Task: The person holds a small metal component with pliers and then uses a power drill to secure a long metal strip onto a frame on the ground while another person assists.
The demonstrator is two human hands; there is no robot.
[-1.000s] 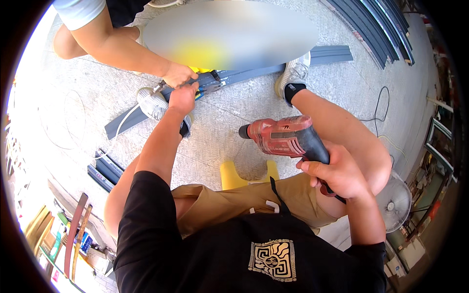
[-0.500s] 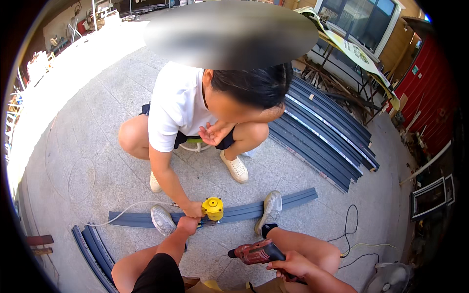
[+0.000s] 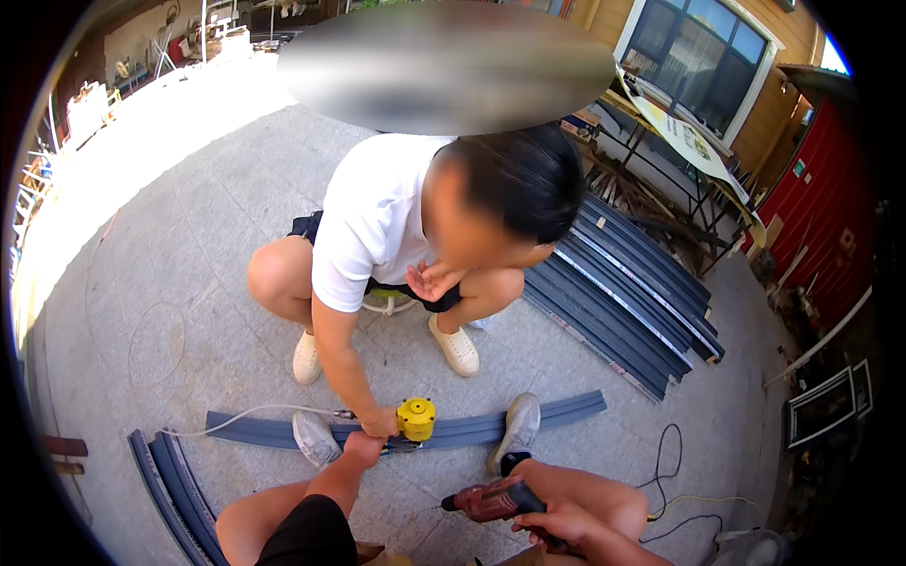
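My right hand (image 3: 557, 522) is closed round the handle of a red-and-black power drill (image 3: 486, 501), its chuck aimed left above the paving. My left hand (image 3: 362, 447) is closed low beside a yellow air tool (image 3: 416, 420); what its fingers hold is mostly hidden. A co-worker's hand (image 3: 380, 421) grips the yellow tool just beyond mine. That tool stands over a long grey profile strip (image 3: 472, 430) lying across the ground. My two shoes, the left shoe (image 3: 316, 439) and the right shoe (image 3: 520, 424), rest on the strip.
A co-worker (image 3: 377, 222) in a white shirt squats opposite, leaning over the strip. An air hose (image 3: 250, 411) runs left from the yellow tool. Stacked dark profiles (image 3: 613, 292) lie at the right, and more profiles (image 3: 175, 495) at lower left. A black cable (image 3: 672, 462) curls at the right.
The co-worker's head and shoulders have leaned lower and to the right in view. Both hands stay at the same tools, and the view has shifted slightly.
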